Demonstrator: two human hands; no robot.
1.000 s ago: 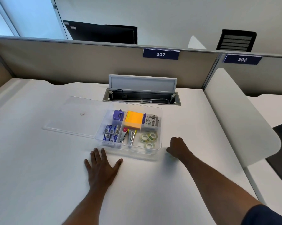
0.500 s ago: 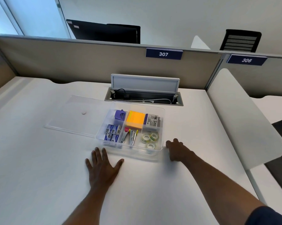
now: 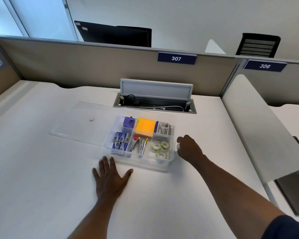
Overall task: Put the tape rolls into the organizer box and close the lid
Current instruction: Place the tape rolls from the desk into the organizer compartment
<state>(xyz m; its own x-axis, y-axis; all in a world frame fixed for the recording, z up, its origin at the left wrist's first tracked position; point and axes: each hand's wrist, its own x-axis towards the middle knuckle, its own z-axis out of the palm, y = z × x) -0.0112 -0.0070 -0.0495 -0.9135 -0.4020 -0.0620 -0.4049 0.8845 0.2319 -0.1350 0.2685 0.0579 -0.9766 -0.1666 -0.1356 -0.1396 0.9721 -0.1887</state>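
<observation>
A clear organizer box (image 3: pixel 173 118) stands open mid-desk. Three clear tape rolls (image 3: pixel 160 147) lie in its front right compartment. Its transparent lid (image 3: pixel 86 121) lies flat on the desk, left of the box. My right hand (image 3: pixel 190 149) is at the box's right wall, fingers pinched on a small pale tape roll (image 3: pixel 178 146), mostly hidden by the fingers. My left hand (image 3: pixel 110 178) rests flat on the desk just in front of the box, fingers spread, holding nothing.
The box also holds orange sticky notes (image 3: pixel 145 126), a purple item (image 3: pixel 129 121), staple boxes (image 3: pixel 121 140) and clips. An open cable hatch (image 3: pixel 155 100) sits behind it. A white divider panel (image 3: pixel 259 125) bounds the desk on the right, a beige partition (image 3: pixel 93 66) at the back.
My right hand has moved forward from the desk near the box's front right corner to the box's right wall. My left hand has stayed flat on the desk.
</observation>
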